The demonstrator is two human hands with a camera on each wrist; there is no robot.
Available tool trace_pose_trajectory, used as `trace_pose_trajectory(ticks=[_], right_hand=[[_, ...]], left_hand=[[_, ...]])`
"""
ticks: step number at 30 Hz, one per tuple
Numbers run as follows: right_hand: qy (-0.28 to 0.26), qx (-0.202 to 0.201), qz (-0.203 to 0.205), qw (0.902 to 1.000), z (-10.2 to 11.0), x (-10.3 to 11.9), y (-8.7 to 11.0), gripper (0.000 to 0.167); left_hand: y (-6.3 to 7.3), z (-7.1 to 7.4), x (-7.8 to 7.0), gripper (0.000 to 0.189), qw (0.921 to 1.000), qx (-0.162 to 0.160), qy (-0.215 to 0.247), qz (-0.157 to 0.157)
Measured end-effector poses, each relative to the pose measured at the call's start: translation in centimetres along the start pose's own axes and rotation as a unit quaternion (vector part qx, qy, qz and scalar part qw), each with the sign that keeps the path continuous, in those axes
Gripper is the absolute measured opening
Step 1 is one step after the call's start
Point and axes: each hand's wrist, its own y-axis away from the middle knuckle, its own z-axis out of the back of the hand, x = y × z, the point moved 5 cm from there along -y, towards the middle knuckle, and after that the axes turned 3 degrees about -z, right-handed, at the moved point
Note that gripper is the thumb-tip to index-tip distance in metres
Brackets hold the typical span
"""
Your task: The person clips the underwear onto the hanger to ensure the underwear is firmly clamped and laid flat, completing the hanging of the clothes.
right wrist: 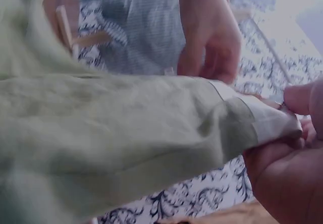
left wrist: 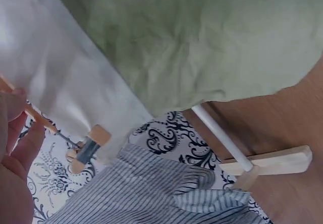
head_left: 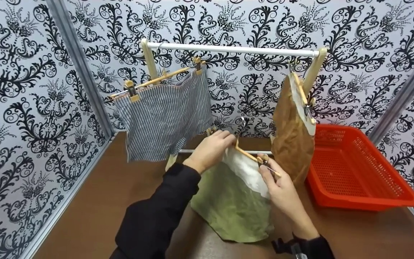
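Note:
My left hand (head_left: 212, 149) grips the wooden bar of a clip hanger (head_left: 247, 154), whose metal hook points up. From it hangs a green garment (head_left: 234, 205) with a white top band (head_left: 244, 172). At the bar's right end, my right hand (head_left: 281, 185) pinches the hanger's clip (head_left: 263, 159) and the band's corner. In the left wrist view, a clip (left wrist: 88, 150) at the other end sits on the white band, with the left fingers around the bar. The right fingers partly hide their clip.
Behind stands a rack with a white rod (head_left: 232, 49). A striped garment (head_left: 167, 115) hangs at its left, a brown garment (head_left: 291, 133) at its right. A red basket (head_left: 363, 199) is on the brown table (head_left: 102, 201) to the right. Patterned walls enclose the table.

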Motion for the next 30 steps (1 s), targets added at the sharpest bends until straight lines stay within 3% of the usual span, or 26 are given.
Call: trace_pose_trajectory(ticks=[9, 17, 20, 22, 24, 26, 27, 30], right_hand=[[-0.007, -0.030, 0.027, 0.9991, -0.6, 3.0, -0.7, 0.044], [0.022, -0.063, 0.041, 0.9969, -0.9, 4.9, -1.3, 0.033], [0.019, -0.073, 0.056, 0.9956, -1.0, 5.3, -1.3, 0.031], [0.021, -0.081, 0.067, 0.9943, -1.0, 5.6, -1.3, 0.030], [0.030, -0.091, 0.079, 0.9923, -1.0, 5.9, -1.3, 0.030], [0.042, -0.101, 0.093, 0.9897, -1.0, 6.2, -1.4, 0.029], [0.050, -0.106, 0.100, 0.9881, -1.0, 6.4, -1.5, 0.029], [0.075, -0.116, 0.119, 0.9833, -1.0, 6.9, -1.8, 0.029]], left_hand=[[-1.3, 2.1, -0.1, 0.033, 0.9937, -0.106, 0.036, 0.000], [-2.3, 3.0, 0.1, 0.017, 0.9834, -0.157, 0.085, 0.031], [-2.6, 3.1, 0.2, 0.019, 0.9757, -0.179, 0.116, 0.051], [-2.8, 3.2, 0.4, 0.018, 0.9655, -0.199, 0.145, 0.086], [-2.9, 3.3, 0.8, 0.020, 0.9434, -0.221, 0.200, 0.145], [-3.0, 3.2, 1.3, 0.023, 0.9064, -0.238, 0.269, 0.222], [-3.0, 3.1, 1.5, 0.024, 0.8835, -0.245, 0.303, 0.260], [-3.0, 2.9, 1.7, 0.026, 0.8000, -0.254, 0.422, 0.343]])
